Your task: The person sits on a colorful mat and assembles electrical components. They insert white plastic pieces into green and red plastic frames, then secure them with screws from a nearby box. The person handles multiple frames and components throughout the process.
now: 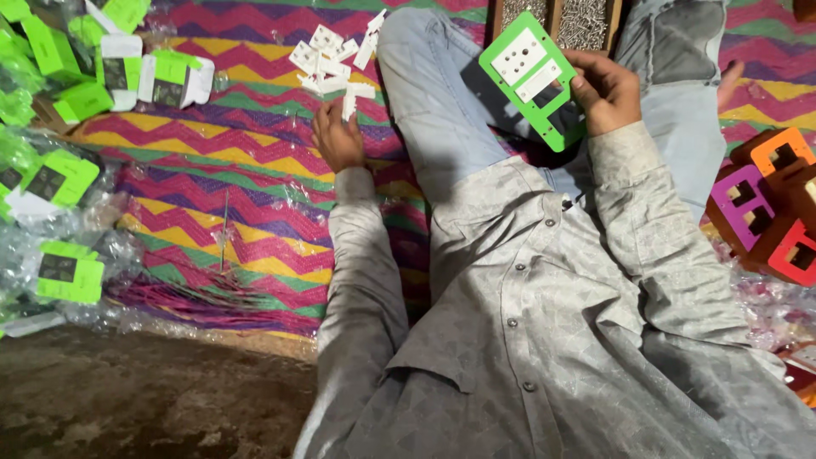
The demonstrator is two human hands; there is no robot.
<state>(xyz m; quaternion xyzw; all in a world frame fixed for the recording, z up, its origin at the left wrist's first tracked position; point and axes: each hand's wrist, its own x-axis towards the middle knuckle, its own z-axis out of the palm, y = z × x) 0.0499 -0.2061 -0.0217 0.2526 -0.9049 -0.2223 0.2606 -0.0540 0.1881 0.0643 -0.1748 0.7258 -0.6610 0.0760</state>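
The person sits on a zigzag-patterned mat (255, 170) striped in pink, yellow, green and purple, with a knee in blue jeans (433, 93) raised between the 2 hands.

The right hand (605, 92) is closed on a green switchboard plate (531, 78), thumb on its face and fingers curled behind its edge. The plate is held up, tilted, above the lap; it carries a white socket insert with small holes, a white rectangular piece beside it, and an open rectangular cut-out at its lower end.

The left hand (337, 140) reaches out over the mat, fingers bent down onto a white plastic piece (348, 106) at the near edge of a small heap of white socket inserts (327, 55). The pinch itself is hidden under the fingers, so I cannot tell how firmly it grips.

At the left lie many green plates in clear plastic wrapping (59, 183). At the right edge stand orange, purple and red switch boxes (769, 204), close together. Behind the right hand sits a wooden tray of metal screws (582, 21).
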